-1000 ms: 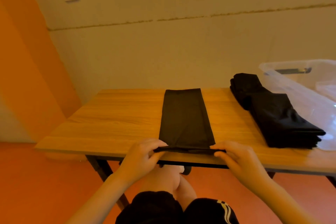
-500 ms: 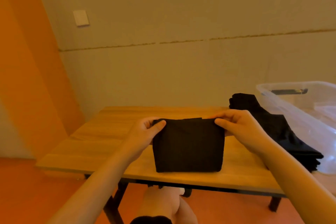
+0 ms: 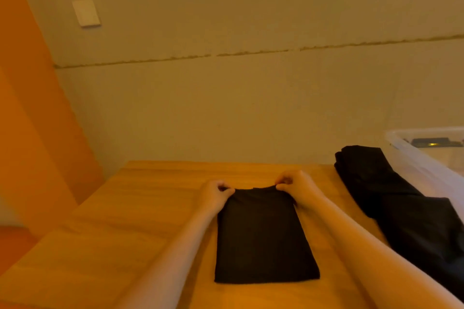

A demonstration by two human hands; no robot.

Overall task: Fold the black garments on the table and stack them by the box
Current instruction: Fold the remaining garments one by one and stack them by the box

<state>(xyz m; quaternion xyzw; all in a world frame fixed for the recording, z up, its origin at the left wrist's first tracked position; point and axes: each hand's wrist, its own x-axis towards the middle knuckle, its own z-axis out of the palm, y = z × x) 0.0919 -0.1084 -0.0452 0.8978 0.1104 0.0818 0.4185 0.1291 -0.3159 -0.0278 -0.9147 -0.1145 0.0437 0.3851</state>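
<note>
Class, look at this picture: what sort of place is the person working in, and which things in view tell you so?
Probably a plain indoor room set up for sorting clothes. Clues: a wooden table against a bare wall with a switch plate, a stack of folded black garments, and a clear plastic box beside it.

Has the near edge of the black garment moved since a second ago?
Yes. The hands carried it from the table's near edge to the far end of the black garment, folding it in half.

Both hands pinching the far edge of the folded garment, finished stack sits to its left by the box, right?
Not quite. The stack lies right of the folded garment, beside the box. Both the left hand and right hand do pinch its far edge, per the head view.
</note>
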